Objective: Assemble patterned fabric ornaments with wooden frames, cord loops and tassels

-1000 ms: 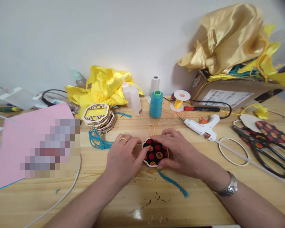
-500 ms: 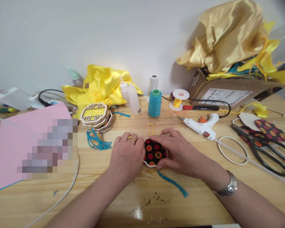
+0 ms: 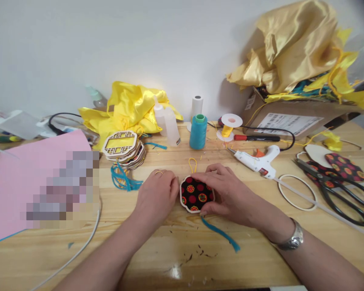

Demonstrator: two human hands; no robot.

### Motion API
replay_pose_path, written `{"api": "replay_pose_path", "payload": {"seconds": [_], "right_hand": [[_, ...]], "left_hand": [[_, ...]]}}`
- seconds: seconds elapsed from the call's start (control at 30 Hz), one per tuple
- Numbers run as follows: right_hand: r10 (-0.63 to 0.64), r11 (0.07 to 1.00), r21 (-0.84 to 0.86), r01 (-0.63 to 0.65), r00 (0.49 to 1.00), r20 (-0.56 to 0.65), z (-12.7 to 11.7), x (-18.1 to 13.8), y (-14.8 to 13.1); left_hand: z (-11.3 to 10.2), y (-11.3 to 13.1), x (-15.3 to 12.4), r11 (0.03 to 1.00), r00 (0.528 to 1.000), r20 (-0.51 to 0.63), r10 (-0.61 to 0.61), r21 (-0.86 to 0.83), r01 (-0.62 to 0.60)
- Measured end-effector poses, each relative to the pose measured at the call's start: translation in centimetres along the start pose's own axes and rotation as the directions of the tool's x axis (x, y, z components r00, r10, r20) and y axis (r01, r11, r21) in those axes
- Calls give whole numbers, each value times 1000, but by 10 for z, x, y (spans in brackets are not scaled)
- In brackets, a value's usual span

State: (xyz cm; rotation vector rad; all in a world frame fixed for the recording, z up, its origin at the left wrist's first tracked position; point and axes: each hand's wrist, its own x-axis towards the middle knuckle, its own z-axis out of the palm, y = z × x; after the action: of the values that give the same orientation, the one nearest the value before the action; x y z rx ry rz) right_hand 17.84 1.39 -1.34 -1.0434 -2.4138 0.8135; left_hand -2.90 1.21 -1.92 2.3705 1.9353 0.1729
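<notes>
A small padded ornament (image 3: pixel 196 194) covered in black cloth with red and yellow flowers lies on the wooden table (image 3: pixel 182 250). A yellow loop (image 3: pixel 193 163) sticks out at its far edge and a teal tassel (image 3: pixel 221 233) trails from its near edge. My right hand (image 3: pixel 227 194) curls round the ornament's right side, thumb at the near edge and fingers on the far edge. My left hand (image 3: pixel 157 196), with a ring on it, rests with bent fingers against the ornament's left edge.
A stack of wooden lattice frames (image 3: pixel 124 148) and teal cord (image 3: pixel 121 180) lie to the left by pink paper (image 3: pixel 39 178). A teal thread cone (image 3: pixel 198 131), glue gun (image 3: pixel 257 159), white ring (image 3: pixel 297 192) and black scissors (image 3: pixel 342 194) lie to the right. A cardboard box (image 3: pixel 294 117) carries gold fabric.
My left hand moved in over the ornament's left side, then drew back a little to its edge, uncovering more of the cloth. My right hand stayed put.
</notes>
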Motion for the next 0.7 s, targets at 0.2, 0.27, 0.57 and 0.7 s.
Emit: {"api": "replay_pose_path", "payload": {"seconds": [0.2, 0.27, 0.57, 0.7], "right_hand": [[-17, 1000, -5, 17, 1000, -6, 1, 1, 2], [-20, 1000, -1, 20, 1000, -4, 1, 1, 2], [-14, 1000, 2, 14, 1000, 3, 1, 0, 2], [-16, 1000, 0, 16, 1000, 1, 1, 0, 1]], "left_hand": [[0, -7, -3, 977, 993, -95, -73, -205, 52], [1, -4, -6, 965, 999, -46, -23, -261, 10], [3, 3, -6, 981, 999, -15, 36, -192, -38], [4, 6, -6, 992, 998, 6, 54, -110, -53]]}}
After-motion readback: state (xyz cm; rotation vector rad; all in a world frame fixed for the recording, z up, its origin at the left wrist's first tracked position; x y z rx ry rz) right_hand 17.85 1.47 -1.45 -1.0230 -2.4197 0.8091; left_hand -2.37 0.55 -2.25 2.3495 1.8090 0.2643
